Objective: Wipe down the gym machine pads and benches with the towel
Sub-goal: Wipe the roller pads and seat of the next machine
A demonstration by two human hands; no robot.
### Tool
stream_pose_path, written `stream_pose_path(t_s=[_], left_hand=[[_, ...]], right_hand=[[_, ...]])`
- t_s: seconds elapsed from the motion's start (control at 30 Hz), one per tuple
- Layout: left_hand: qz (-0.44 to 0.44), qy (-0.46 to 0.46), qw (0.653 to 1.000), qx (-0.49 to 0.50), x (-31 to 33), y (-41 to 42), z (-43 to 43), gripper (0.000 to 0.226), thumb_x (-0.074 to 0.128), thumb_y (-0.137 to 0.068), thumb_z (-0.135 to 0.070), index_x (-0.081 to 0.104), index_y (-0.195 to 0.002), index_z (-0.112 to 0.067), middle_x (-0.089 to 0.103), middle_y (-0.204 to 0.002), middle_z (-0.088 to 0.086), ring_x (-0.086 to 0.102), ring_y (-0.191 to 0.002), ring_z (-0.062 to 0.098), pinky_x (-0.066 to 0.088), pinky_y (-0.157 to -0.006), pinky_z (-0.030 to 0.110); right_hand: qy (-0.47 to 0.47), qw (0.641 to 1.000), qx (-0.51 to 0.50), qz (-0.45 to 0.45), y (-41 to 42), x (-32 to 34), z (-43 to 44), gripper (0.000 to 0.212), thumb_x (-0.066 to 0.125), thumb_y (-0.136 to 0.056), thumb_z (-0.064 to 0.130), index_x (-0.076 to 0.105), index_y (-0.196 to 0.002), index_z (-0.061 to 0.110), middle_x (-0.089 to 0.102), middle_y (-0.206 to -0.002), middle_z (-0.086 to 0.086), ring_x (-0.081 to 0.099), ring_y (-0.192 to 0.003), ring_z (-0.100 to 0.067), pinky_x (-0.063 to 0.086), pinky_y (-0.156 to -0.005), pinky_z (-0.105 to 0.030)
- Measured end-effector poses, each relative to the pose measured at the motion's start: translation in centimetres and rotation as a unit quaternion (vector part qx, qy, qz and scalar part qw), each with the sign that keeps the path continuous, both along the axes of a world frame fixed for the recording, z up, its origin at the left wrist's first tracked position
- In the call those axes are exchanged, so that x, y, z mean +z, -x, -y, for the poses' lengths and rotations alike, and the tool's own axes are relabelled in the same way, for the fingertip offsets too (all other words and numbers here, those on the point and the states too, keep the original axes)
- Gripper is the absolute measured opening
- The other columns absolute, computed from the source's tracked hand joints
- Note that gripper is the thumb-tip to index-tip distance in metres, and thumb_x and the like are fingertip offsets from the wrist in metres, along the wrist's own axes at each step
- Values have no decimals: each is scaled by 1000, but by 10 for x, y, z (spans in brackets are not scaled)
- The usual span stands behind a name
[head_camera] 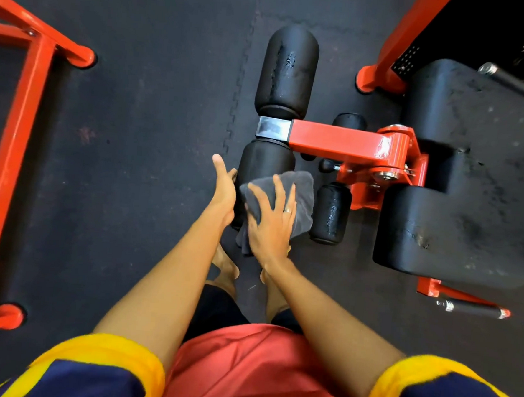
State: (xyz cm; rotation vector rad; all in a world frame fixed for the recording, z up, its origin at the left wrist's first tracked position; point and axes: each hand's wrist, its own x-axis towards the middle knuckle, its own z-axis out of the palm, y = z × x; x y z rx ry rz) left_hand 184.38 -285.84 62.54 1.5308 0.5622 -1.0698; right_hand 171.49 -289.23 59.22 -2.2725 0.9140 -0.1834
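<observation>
A dark grey towel [297, 197] lies over the near black roller pad [264, 161] of a red leg machine. My right hand [273, 220] presses flat on the towel, fingers spread. My left hand [223, 189] rests against the left side of the same roller, thumb up, its fingers hidden behind the pad. The far roller pad [288, 71] sits beyond a metal sleeve on the red arm [335, 140]. A wide black seat pad [457, 192] with a scuffed surface fills the right.
Two smaller black rollers [330, 213] sit between the arm and the seat. Another red frame [15, 140] stands on the left. Handles with black grips [474, 309] stick out at the right. The floor is dark rubber matting; my bare feet are under my hands.
</observation>
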Motion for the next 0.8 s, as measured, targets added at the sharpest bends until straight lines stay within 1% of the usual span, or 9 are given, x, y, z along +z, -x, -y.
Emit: stream_pose_path(t_s=[0.07,0.13,0.27,0.33,0.4,0.47,0.57,0.7,0.8], left_hand=[[-16,-2,1000,-11,-2,-2,0,101,6,-87,-88,61,-132,-17,67,-133,11,63,-123,27,46,-110,46],[-14,-2,1000,-20,3,4,6,100,7,-87,-88,63,-130,-17,71,-123,10,67,-113,25,49,-107,44],[45,-72,996,-24,7,28,20,137,10,-50,-111,40,-155,-29,45,-157,1,38,-146,22,26,-122,50],[71,-92,993,-22,-12,34,21,136,8,-49,-111,30,-159,-34,31,-165,-3,27,-153,19,20,-125,50],[63,-87,994,-16,-8,31,19,139,12,-44,-114,31,-158,-36,33,-165,-4,29,-152,19,21,-124,51],[45,-49,998,-5,7,24,18,126,15,-61,-108,29,-160,-32,32,-165,-2,30,-151,21,22,-124,51],[31,-21,999,-17,2,10,9,90,8,-94,-80,36,-157,-23,42,-159,2,40,-145,23,27,-123,42],[-4,-5,999,-36,-11,0,2,94,7,-91,-84,63,-128,-19,73,-118,10,68,-112,23,50,-103,40],[2,-53,999,-3,-3,13,13,115,12,-70,-102,55,-141,-22,62,-139,10,57,-128,26,40,-114,45]], right_hand=[[-26,999,28,-4,20,1,-14,53,63,-96,27,52,-147,38,15,-171,-1,-4,-158,-38,17,-122,-65],[-32,999,39,-12,15,1,-10,52,59,-97,30,52,-147,40,14,-171,-2,-5,-158,-41,15,-122,-67],[-56,997,-40,-39,-51,4,43,44,54,-103,44,51,-147,42,16,-171,-2,2,-156,-46,15,-121,-67],[-61,995,-53,-51,-76,5,63,44,52,-104,47,50,-148,42,16,-171,0,3,-156,-45,15,-122,-66],[-52,996,-52,-51,-79,3,64,44,52,-104,47,50,-148,41,20,-170,0,6,-156,-44,18,-121,-66],[-23,998,-48,-30,-64,3,50,45,56,-103,43,51,-148,39,23,-169,0,8,-156,-44,22,-119,-67],[2,1000,-9,-2,-20,1,16,52,63,-97,29,53,-147,37,21,-170,0,5,-158,-41,20,-120,-67],[-21,999,43,-3,25,2,-20,58,59,-93,26,48,-149,40,12,-172,4,-9,-159,-35,11,-123,-66],[-29,999,11,-13,-5,1,2,55,63,-94,28,52,-146,42,16,-171,1,-4,-158,-40,11,-123,-66]])
